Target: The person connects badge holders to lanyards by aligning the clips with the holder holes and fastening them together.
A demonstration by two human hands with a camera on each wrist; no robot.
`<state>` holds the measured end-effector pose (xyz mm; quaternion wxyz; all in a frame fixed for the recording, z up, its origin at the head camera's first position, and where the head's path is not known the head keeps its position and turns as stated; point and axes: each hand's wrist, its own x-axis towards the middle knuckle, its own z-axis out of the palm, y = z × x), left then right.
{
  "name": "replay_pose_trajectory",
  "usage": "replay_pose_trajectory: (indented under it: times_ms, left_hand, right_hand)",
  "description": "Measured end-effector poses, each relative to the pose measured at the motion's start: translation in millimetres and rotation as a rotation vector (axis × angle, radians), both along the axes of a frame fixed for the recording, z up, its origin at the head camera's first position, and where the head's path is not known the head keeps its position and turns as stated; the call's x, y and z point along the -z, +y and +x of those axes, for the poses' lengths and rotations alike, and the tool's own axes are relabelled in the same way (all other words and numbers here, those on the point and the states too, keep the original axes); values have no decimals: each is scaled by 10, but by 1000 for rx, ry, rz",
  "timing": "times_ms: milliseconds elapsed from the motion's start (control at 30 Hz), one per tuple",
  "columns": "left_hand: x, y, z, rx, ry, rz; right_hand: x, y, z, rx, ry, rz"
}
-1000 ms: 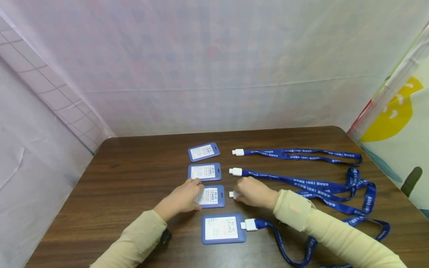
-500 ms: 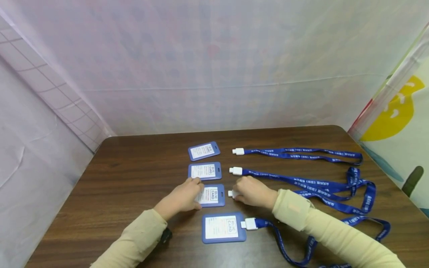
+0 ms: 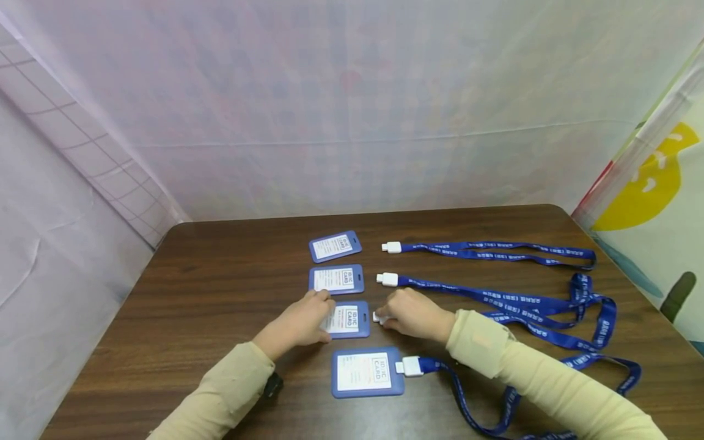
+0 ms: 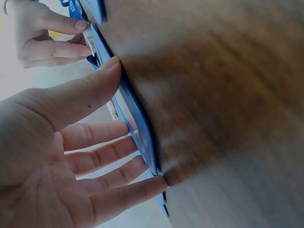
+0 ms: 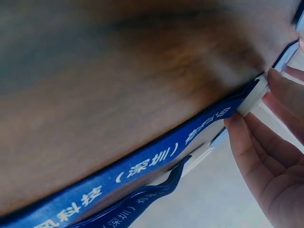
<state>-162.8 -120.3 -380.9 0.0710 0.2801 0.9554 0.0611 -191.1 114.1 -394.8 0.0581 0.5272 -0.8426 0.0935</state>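
My left hand (image 3: 299, 320) rests on a blue badge holder (image 3: 346, 324), third from the back in a column. In the left wrist view its fingers (image 4: 109, 156) are nearly straight and spread, with the fingertips and thumb touching the holder's edges. My right hand (image 3: 415, 316) pinches the white clip (image 5: 251, 97) of a blue lanyard (image 5: 156, 154) between thumb and fingers. In the head view that clip's tip lies just right of the holder's slot, a small gap apart. Most of the clip is hidden behind my right fingers.
Two more badge holders (image 3: 335, 246) lie behind, facing two lanyards with white clips (image 3: 392, 247). In front, another badge holder (image 3: 367, 373) has a lanyard clip (image 3: 409, 366) at its slot. Lanyard straps spread across the table's (image 3: 181, 305) right side.
My right hand has shifted slightly left with the lanyard clip, and the gap to the badge holder's slot end has narrowed. My left hand has stayed on the badge holder.
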Motion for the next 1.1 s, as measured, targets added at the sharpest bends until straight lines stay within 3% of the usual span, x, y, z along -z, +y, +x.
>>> replay_pose_trajectory:
  times_ms: [733,933,1100]
  left_hand:
    - [-29,12,8,-12,-5,1]
    - [2,-3,-5,29,19,32]
    - [20,-9,-33,51,31,11]
  right_hand:
    - [-10,-43,14,3,15,46]
    - [11,-51,18,26,-19,50]
    - [13,-82,5,13,6,64]
